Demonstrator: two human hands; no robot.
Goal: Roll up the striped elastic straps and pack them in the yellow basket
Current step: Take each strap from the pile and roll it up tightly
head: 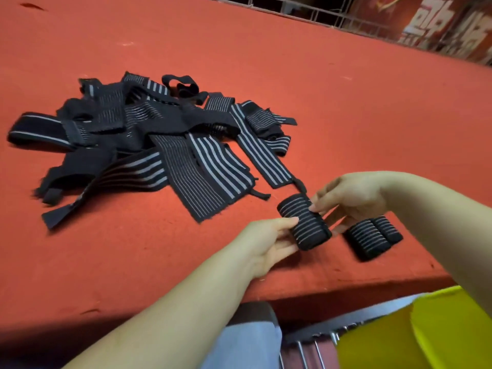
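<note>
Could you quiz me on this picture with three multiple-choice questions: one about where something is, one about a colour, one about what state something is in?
1. Where is the yellow basket?
A. On the table among the straps
B. Below the table's near edge, lower right
C. In the left hand

2. What colour is the table surface?
A. Red
B. Green
C. White

3. What state is the strap between the two hands in?
A. Lying flat, unrolled
B. Rolled into a bundle
C. Knotted to the pile

Answers:
1 B: it shows below the table edge.
2 A: red all around the loose pile.
3 B: the left hand and right hand hold a compact roll, like the finished rolls beside it.
</note>
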